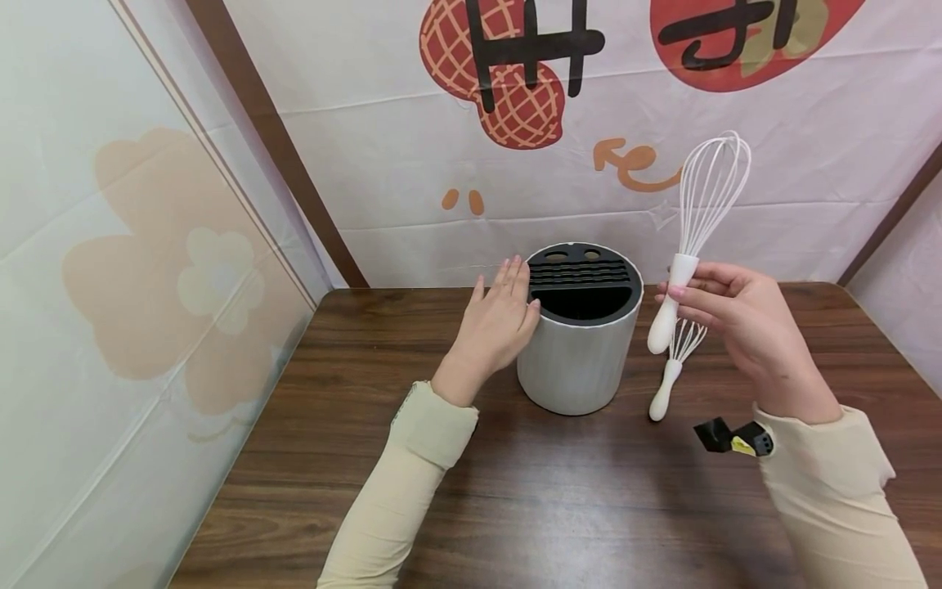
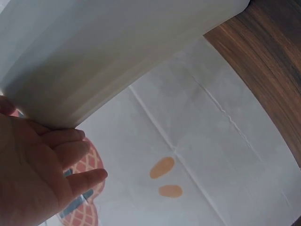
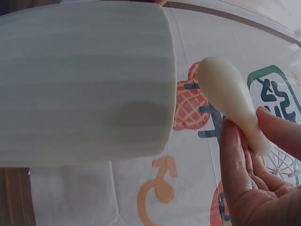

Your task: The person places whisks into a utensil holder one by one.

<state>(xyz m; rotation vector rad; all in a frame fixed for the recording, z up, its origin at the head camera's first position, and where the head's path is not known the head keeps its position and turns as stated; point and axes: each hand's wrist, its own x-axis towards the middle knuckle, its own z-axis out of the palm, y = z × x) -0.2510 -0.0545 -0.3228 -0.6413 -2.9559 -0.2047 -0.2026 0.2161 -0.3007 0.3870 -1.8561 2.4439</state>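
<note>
A white whisk (image 1: pixel 680 266) is pinched by its handle between the thumb and fingers of my right hand (image 1: pixel 743 327), wires up and handle end down. In the right wrist view the whisk's bulbous handle (image 3: pixel 225 89) is beside the holder's rim, apart from it. A white ribbed utensil holder (image 1: pixel 570 368) stands upright, its black top (image 1: pixel 581 274) having slots, two round holes and a half-round opening. My left hand (image 1: pixel 496 315) rests against the holder's left side near the rim with fingers extended. A smaller white whisk (image 1: pixel 670 380) lies on the table behind the raised handle.
The dark wooden table (image 1: pixel 574 507) reaches back to a white printed curtain (image 1: pixel 383 164). Another pale curtain with a flower print (image 1: pixel 162 286) hangs along the left side. A small black device (image 1: pixel 732 438) is strapped at my right cuff.
</note>
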